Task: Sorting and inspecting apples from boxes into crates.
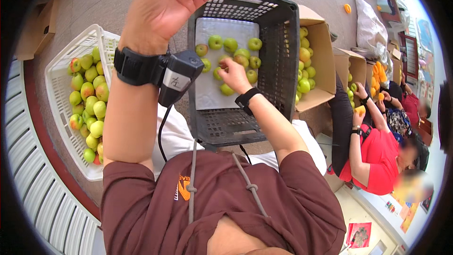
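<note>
My left hand (170,3) is raised at the top of the view, palm partly visible and apparently empty. The frame's top edge cuts off some of its fingers. A black strap with a small boxy device (180,74) is on that wrist. Inside a black plastic crate (230,138), my right hand (234,76) reaches down with bent fingers at a green apple (217,73). Whether it grips that apple cannot be told. Several green apples, some blushed red, lie loosely around it on a white liner sheet (208,97), among them one apple (254,44) near the far right.
At the left stands a white plastic basket (56,78) of apples beside a white slatted surface (39,170). Right of the crate is an open cardboard box (320,74) with apples. Farther right, a person in red (377,156) handles fruit, with others beyond.
</note>
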Demonstrator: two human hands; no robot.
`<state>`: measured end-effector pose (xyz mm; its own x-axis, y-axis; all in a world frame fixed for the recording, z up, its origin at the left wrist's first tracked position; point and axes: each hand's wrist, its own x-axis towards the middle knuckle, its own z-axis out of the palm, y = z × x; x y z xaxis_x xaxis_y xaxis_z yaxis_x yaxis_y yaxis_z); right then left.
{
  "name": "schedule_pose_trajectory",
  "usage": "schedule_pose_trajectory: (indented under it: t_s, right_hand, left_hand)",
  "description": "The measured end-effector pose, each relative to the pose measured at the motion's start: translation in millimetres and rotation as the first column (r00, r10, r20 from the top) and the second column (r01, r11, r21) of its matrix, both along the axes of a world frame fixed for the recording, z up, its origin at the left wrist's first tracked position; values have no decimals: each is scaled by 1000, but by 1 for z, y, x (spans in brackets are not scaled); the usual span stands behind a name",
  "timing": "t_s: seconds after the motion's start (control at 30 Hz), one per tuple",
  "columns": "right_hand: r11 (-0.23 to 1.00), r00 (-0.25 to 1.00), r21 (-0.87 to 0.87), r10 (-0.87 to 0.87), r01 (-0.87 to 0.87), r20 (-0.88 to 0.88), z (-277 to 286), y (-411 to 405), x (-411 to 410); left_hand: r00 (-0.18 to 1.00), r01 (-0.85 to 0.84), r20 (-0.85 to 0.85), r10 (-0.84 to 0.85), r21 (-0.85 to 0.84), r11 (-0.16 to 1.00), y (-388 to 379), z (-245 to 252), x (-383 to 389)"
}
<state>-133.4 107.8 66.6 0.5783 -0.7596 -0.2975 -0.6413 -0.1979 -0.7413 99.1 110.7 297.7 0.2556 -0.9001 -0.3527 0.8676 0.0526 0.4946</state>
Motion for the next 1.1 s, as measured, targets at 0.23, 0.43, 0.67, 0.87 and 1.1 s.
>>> schedule_pose_trajectory:
  t_s: [0.23,0.43,0.67,0.87,1.1]
  right_hand:
    - [952,899,-69,256,-299,-356,-70,8,56]
    - [980,843,87,198,-179,-500,-100,-9,96]
    - [979,912,168,175,-119,-372,-96,-19,91]
    - [972,989,225,98,-72,-108,-102,-14,57]
    - [451,756,892,-595,35,272,11,-28,-22]
  left_hand:
    - [979,-35,-205,14,-100,994,13,0,16]
    - [979,1,-200,-32,-150,989,15,-7,12]
    - [988,54,-129,-82,-210,976,10,-11,3]
    - [977,96,-188,-104,-51,994,6,-9,-4]
    - [976,97,194,-94,-5,995,-4,-18,-32]
